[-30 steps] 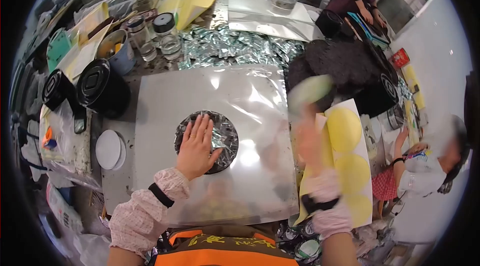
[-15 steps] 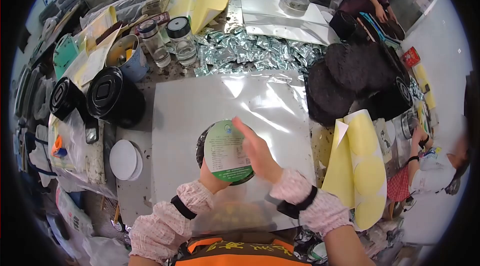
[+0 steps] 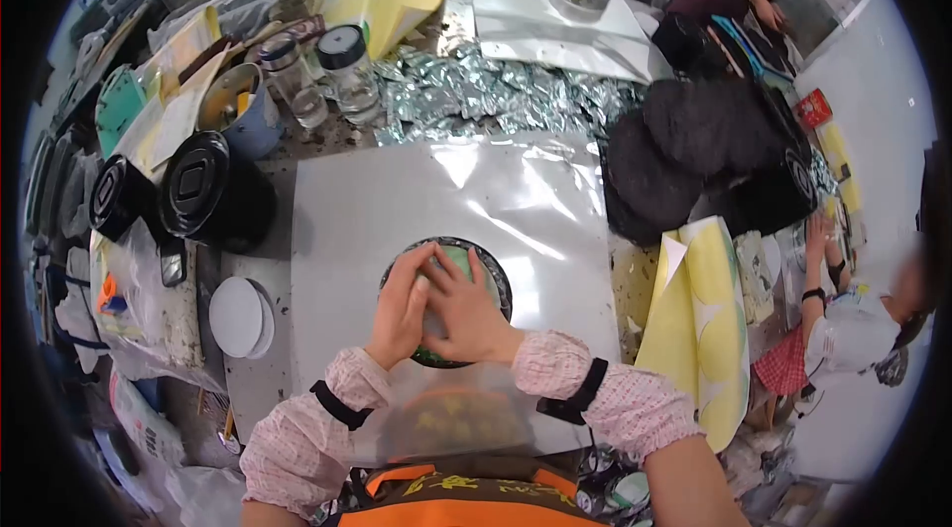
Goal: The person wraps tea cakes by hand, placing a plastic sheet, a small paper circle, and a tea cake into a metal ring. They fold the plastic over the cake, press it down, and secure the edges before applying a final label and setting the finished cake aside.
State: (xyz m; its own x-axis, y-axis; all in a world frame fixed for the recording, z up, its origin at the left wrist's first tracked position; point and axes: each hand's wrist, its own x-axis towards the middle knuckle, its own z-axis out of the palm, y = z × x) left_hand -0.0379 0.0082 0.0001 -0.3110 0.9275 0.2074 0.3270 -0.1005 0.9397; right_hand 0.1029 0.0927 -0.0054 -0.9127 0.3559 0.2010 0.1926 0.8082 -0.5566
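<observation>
A round green label [image 3: 458, 255] lies on a dark, shiny-rimmed disc [image 3: 501, 281] on the grey sheet-covered work surface [image 3: 342, 220]. Over the label's left part rests my left hand [image 3: 400, 309], fingers stretched out and flat. My right hand [image 3: 464, 314] presses on its middle and right, with fingers spread and their tips beside those of my left hand. Both hands cover most of the label, so its print is hidden. Neither hand grips anything.
Black canisters [image 3: 216, 192] and white discs [image 3: 236, 317] are on the left. Glass jars [image 3: 349, 76] and foil packets [image 3: 496, 96] lie behind. Dark round cakes [image 3: 699, 130] and a yellow label roll [image 3: 716, 329] are right. Two people [image 3: 858, 329] stand farther right.
The label, earlier held tilted in my left hand above the disc, now lies flat on it. My left hand has let go and moved on top; my right hand has come down onto the label.
</observation>
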